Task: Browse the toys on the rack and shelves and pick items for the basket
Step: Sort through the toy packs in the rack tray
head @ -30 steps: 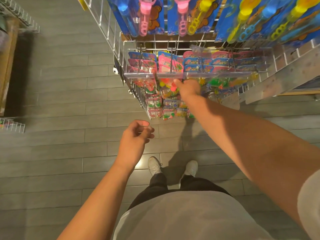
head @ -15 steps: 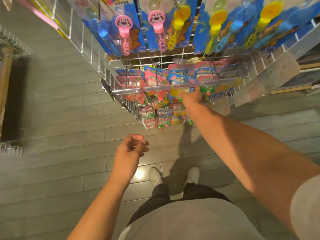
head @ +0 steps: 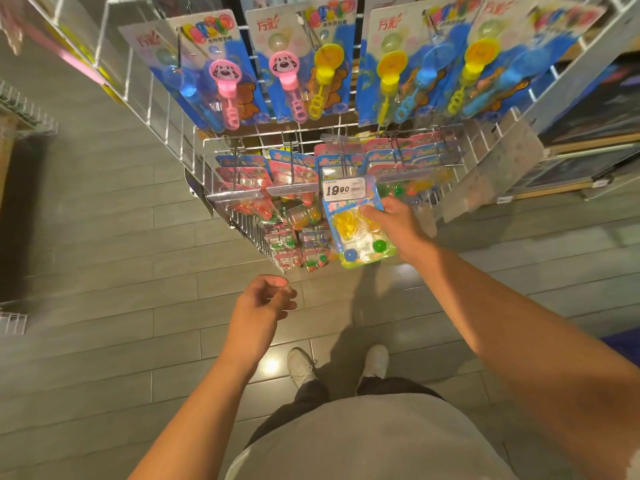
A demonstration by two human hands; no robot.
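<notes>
Toys on the rack [head: 242, 202] had yielded one blister pack [head: 360, 230], now tilted outward, pinched by the right hand [head: 398, 226] fingers, so a pick looked underway; left hand [head: 263, 306] hung loosely curled, empty.

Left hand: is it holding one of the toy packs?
No. The left hand hangs loosely curled and holds nothing; the right hand grips the blue-edged blister pack.

Toy blister pack [head: 358, 225]: blue-and-green card, clear bubble over a yellow piece, a blue ball and a green ball. Tilted face-up in front of wire rack [head: 166, 116], its upper end under a 19.90 price tag [head: 343, 188]. Right hand [head: 398, 225] pinches its right edge.
</notes>
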